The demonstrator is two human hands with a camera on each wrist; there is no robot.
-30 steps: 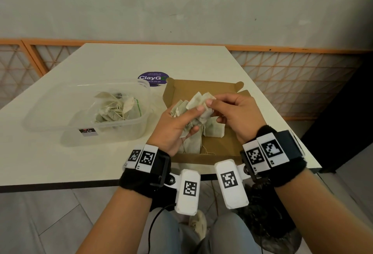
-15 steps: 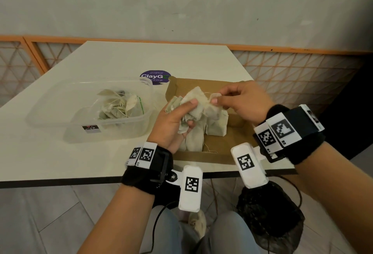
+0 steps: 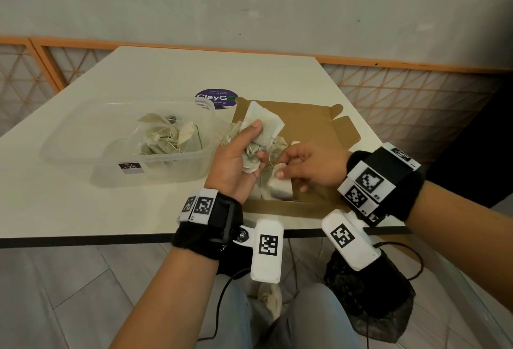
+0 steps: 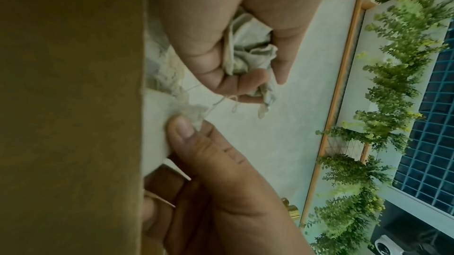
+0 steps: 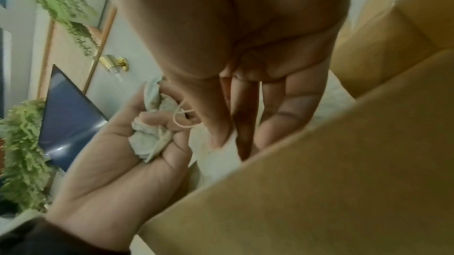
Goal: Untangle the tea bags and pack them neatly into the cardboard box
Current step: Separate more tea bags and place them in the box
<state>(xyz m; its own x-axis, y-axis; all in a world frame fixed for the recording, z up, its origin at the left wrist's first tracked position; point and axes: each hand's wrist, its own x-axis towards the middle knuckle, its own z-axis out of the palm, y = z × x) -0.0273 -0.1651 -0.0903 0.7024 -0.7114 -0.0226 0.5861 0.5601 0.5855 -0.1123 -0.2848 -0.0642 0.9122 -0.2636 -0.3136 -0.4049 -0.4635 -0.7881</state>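
On the white tabletop (image 3: 83, 196), a clear plastic tub (image 3: 69, 151) at left holds loose beige tea bags w/ strings (image 3: 166, 137). Centre: the left hand (image 3: 236, 160) is closed round a crumpled clump of tea bags (image 3: 263, 126), raised above the flat brown cardboard box (image 3: 308, 124). Right hand (image 3: 311, 162), thumb & fingers nipped tight, pinches one tea bag (image 3: 281, 186) low in the box; a thin string (image 4: 216, 103) runs btwn bag & clump.

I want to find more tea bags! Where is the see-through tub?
In the head view the clear plastic tub sits on the table's left side, just left of the cardboard box, with loose tea bags inside.
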